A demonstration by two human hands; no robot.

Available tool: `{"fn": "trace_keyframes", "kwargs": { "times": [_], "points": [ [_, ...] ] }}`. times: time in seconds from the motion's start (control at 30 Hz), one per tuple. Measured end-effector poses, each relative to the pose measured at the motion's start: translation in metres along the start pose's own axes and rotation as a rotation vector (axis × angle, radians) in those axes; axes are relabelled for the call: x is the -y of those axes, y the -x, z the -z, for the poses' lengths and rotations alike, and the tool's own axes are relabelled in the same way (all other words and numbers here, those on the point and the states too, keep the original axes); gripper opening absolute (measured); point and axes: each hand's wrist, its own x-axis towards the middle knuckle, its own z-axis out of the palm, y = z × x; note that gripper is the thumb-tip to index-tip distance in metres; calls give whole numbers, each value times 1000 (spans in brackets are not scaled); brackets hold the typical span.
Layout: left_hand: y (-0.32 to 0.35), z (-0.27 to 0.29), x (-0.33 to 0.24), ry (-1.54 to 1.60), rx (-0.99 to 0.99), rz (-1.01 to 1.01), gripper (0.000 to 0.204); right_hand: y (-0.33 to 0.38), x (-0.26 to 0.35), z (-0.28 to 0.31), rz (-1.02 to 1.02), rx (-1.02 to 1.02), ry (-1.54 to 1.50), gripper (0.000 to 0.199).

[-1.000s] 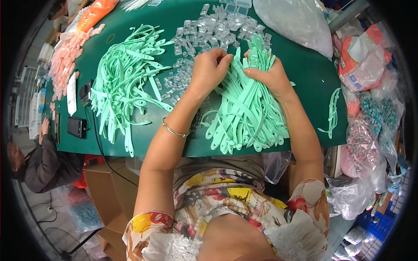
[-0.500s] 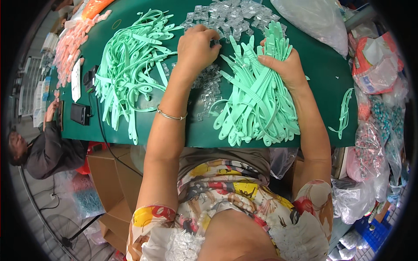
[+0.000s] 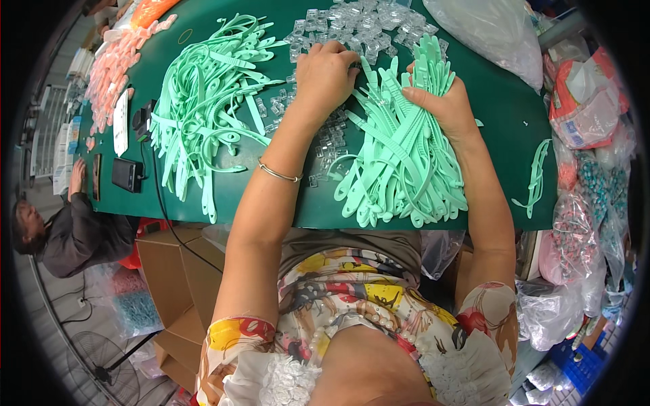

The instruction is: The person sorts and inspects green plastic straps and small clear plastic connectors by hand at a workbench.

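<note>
On a green table (image 3: 501,115), my right hand (image 3: 439,101) grips the top of a bundle of mint-green plastic straps (image 3: 399,155) that fans out toward me. My left hand (image 3: 326,74) rests knuckles-up at the edge of a heap of small clear plastic clips (image 3: 352,27), its fingers curled down into them; what the fingertips hold is hidden. A thin metal bangle (image 3: 277,174) circles my left wrist. A second, looser pile of mint-green straps (image 3: 206,101) lies to the left of my left arm.
A single loose strap (image 3: 535,172) lies at the table's right edge. Pink pieces (image 3: 112,74), a white tag and a dark phone (image 3: 126,174) sit at far left, where another person (image 3: 68,223) sits. Clear bags (image 3: 484,30), filled bags (image 3: 582,223) on the right, cardboard boxes (image 3: 169,271) below.
My left hand has slid from the strap bundle out to the clear clips. The right hand keeps its grip on the bundle's top. The view has shifted slightly.
</note>
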Motion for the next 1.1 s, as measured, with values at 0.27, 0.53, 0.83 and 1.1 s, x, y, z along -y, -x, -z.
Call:
{"fn": "trace_keyframes", "kwargs": {
  "times": [0.27, 0.53, 0.83, 1.1],
  "points": [
    [1, 6, -2, 2, 39, 16, 18, -1, -1, 1, 4, 7, 9, 41],
    [2, 1, 2, -24, 143, 7, 20, 1, 1, 0, -10, 11, -13, 41],
    [-1, -2, -7, -10, 116, 88, 17, 1, 3, -2, -3, 6, 6, 41],
    [0, -3, -10, -10, 55, 62, 17, 1, 3, -3, -11, 9, -9, 40]
  ]
}}
